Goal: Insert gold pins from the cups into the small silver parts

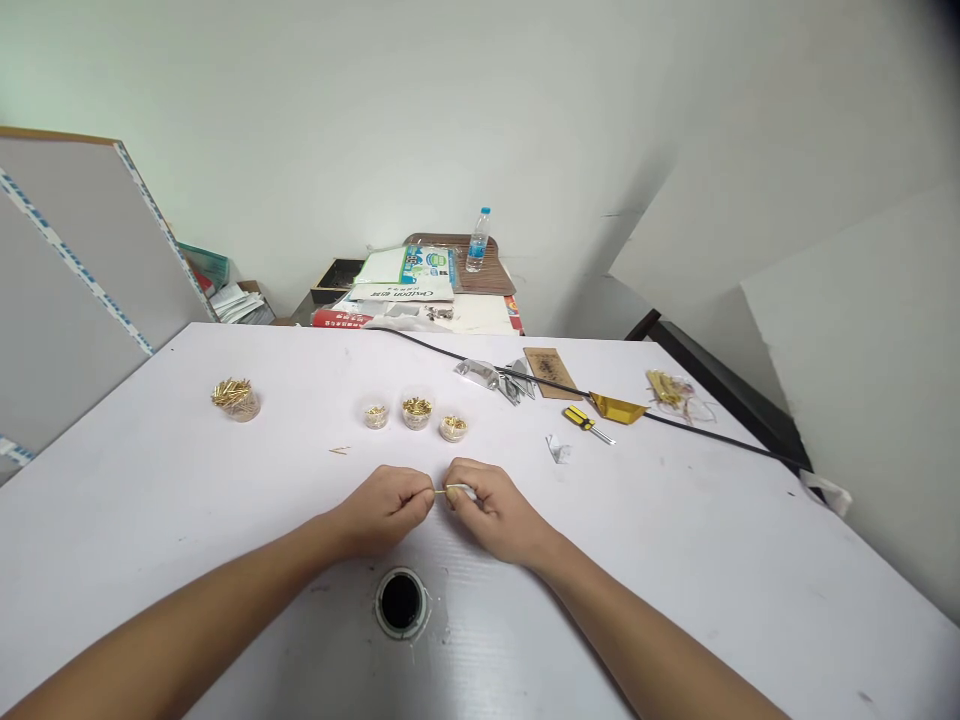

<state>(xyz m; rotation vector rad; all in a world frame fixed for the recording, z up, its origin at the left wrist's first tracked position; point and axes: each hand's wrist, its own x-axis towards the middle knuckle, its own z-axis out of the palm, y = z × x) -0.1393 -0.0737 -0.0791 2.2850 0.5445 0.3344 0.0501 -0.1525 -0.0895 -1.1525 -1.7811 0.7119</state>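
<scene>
My left hand [394, 508] is closed, pinching one end of a thin gold-coloured rod [440, 491] between thumb and finger. My right hand [491, 508] is closed around the rod's other end, and a slim whitish piece [466, 489] shows between its thumb and forefinger. Whether rod and whitish piece are joined is hidden by the fingers. Beyond the hands stand small clear cups of tiny gold parts: a left cup [376, 416], a middle cup [417, 412] and a right cup [453, 429]. A few thin gold pins [339, 450] lie loose nearby.
On the white table [247, 520], a round dark hole [401, 602] sits near me. A fuller cup of gold pins [238, 402] stands left. Right are a screwdriver [589, 424], a brown board [552, 373], gold foil [618, 407] and a black cable [705, 431]. A bottle [478, 242] stands behind.
</scene>
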